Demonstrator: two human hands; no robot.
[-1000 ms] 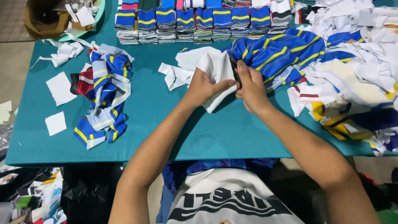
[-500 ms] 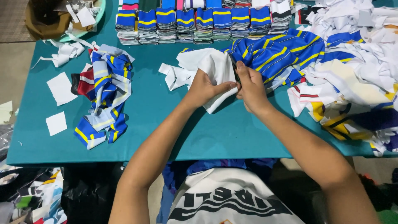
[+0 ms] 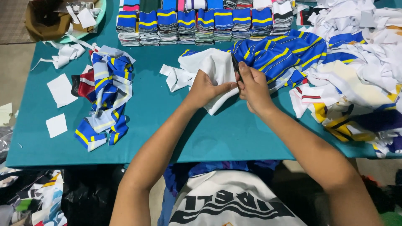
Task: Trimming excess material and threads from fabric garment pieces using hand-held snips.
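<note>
- The left hand (image 3: 205, 88) pinches a white fabric piece (image 3: 213, 71), soft and creased, with the thumb laid over its lower fold and the fingers curled under the cloth.
- The right hand (image 3: 252, 88) is closed around a thin dark tool (image 3: 235, 65), which pokes up from the fist and touches the right edge of the white piece; I cannot tell what kind of tool it is.
- The white piece lies near the middle of the teal table (image 3: 167, 134), at 12 o'clock from both hands.
- At 1 o'clock from the right hand, a crumpled heap of blue cloth with yellow stripes (image 3: 276, 54) touches the white piece.
- At 3 o'clock, a big loose mound of white, yellow and navy fabric (image 3: 356, 83) covers the table's right end.
- At 12 o'clock, along the far edge, stands a row of neatly folded stacks (image 3: 197, 25), blue and yellow on top, with layered edges showing.
- At 9 o'clock from the left hand lies a tangled pile of blue, yellow and white strips (image 3: 106, 100), with a red scrap beside it.
- Flat white squares (image 3: 61, 90) lie further out at 9 o'clock, near the table's left edge.
- At 11 o'clock, in the far left corner, a brown bag (image 3: 42, 21) holds white scraps.
</note>
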